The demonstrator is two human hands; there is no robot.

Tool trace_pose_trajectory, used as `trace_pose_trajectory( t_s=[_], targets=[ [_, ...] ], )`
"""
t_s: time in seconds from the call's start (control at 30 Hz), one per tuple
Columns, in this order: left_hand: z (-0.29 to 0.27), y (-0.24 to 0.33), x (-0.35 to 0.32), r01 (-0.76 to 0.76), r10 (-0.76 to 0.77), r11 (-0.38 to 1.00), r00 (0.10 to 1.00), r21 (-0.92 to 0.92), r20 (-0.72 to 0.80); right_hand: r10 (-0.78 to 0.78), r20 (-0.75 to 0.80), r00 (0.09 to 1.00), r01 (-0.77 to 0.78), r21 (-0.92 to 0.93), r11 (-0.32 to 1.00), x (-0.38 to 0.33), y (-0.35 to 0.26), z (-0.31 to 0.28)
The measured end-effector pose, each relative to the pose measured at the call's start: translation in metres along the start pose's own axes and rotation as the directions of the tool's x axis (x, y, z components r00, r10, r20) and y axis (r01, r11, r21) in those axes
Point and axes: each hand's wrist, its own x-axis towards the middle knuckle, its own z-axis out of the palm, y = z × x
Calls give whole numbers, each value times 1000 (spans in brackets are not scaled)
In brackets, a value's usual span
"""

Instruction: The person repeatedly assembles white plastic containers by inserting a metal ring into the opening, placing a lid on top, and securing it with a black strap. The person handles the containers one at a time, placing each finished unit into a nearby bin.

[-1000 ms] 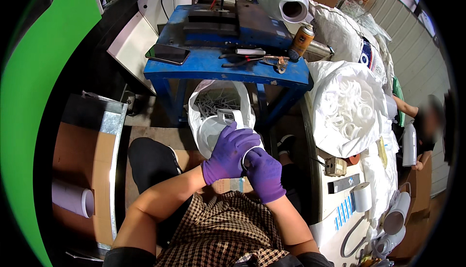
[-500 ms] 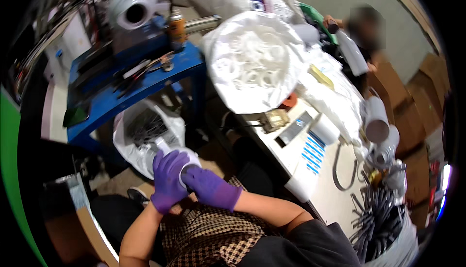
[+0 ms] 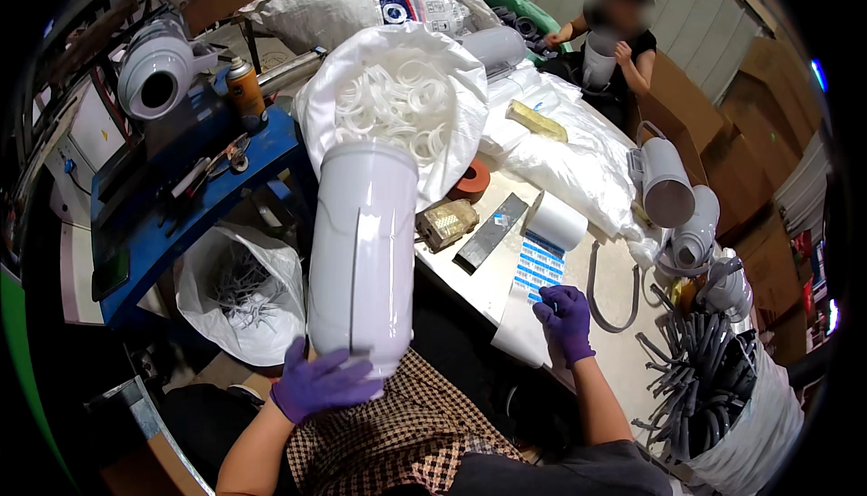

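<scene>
Hand tools [image 3: 217, 164] on a scuffed blue metal bench [image 3: 275, 138], a white plastic sack [image 3: 316, 90] of translucent rings [image 3: 397, 99] and brown cardboard boxes [image 3: 677, 112] mark a cluttered workshop.

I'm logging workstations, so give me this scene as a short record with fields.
Left hand: gloved left hand holds a white cylinder near its lower end
Right hand: gloved right hand, fingers bent, beside the blue-printed labels; contact unclear
White table: label roll, grey bar, orange-red roll
White bag: pale rings
Blue stand: spray can, hand tools
Background: co-worker with a pale vessel
</scene>
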Motion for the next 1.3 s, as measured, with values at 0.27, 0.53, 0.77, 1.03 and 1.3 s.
trace_pose_trajectory(
  t_s=[0.27,0.53,0.77,1.03,1.3],
  targets=[
    [17,-5,7,-90,91,994,996,67,-15,-323,-119,939,313,-95,945,4,-20,3],
    [24,-6,-3,-156,152,986,986,52,60,-397,18,918,351,431,831,126,-182,21],
    [21,-1,4,-92,93,995,995,-36,27,-369,307,877,159,539,827,196,-242,102],
    [17,-8,-1,-83,82,990,996,-113,-19,-273,315,909,109,453,885,189,-259,112],
    [10,-31,-12,-37,33,988,999,-149,-31,-389,537,748,20,569,822,235,-245,131]
  ],
)
